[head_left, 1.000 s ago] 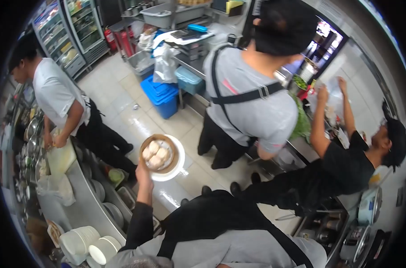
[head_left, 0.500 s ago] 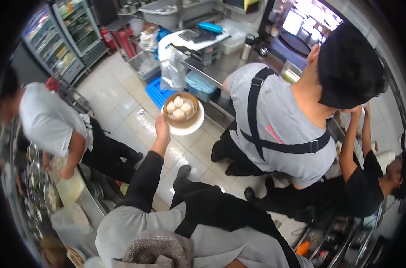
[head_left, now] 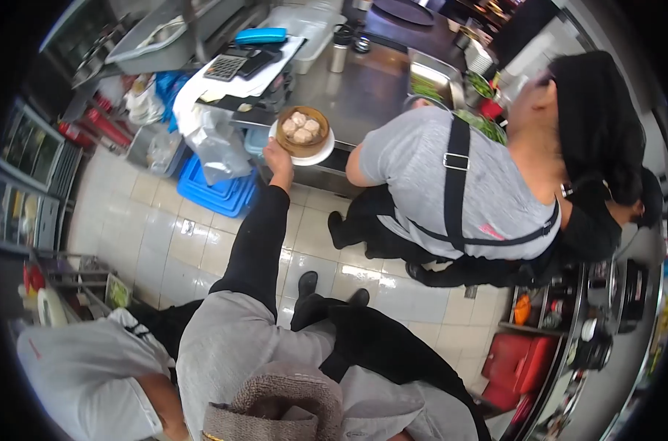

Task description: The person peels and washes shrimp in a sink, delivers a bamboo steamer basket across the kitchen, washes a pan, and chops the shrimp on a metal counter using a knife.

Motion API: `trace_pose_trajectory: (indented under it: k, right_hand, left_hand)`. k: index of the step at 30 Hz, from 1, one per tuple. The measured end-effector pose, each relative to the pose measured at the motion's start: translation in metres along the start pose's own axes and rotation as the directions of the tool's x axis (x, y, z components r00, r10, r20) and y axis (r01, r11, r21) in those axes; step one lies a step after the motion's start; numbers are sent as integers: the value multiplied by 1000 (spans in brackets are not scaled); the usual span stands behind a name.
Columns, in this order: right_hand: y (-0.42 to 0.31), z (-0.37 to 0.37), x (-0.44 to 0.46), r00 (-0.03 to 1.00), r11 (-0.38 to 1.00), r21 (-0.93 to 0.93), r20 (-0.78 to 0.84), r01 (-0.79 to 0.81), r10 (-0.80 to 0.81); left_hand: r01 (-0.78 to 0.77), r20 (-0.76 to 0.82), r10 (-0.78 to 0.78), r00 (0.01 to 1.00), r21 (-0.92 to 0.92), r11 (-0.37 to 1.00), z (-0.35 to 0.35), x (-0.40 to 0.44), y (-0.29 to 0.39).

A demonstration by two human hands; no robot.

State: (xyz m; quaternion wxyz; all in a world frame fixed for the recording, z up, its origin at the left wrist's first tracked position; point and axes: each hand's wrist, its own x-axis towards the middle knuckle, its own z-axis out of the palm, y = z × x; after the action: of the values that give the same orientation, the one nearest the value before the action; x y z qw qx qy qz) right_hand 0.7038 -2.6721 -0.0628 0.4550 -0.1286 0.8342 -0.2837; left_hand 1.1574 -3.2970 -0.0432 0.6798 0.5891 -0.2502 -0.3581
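My left hand (head_left: 278,159) grips the rim of a white plate (head_left: 322,156), arm stretched out ahead of me. On the plate rests a round bamboo steamer basket (head_left: 320,140), uncovered, with several pale dumplings (head_left: 300,128) inside. Plate and basket are held at about the edge of a steel counter (head_left: 381,77). The fingers under the plate are hidden. Of my right arm only a bit of skin shows at the bottom edge, and the hand is out of view.
A person in a grey shirt with black straps (head_left: 422,158) stands at the counter to the right; another is partly hidden behind. A third person (head_left: 91,375) is at lower left. Papers and a calculator (head_left: 225,67) lie on the counter. A blue crate (head_left: 215,192) sits on the tiled floor.
My view has turned, and I am nearer the counter. The plate with the steamer basket has come up to the counter's edge. The person at left now appears lower in view.
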Motion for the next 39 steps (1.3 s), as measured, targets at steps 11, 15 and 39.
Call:
trace_pose_trajectory:
  k: [11,15,39]
  right_hand:
    - [67,40,-74,998,995,84,22,-53,51]
    - [107,38,-69,956,923,-250,40,292,-292]
    - [144,-340,-59,695,876,324,-719,358,-18]
  left_hand:
    - [175,316,-197,928,97,980,26,-6,-43]
    - [-104,465,-111,878,414,904,-56,-33,-116]
    - [-763,393,-876,-280,463,452,150,-715,-222]
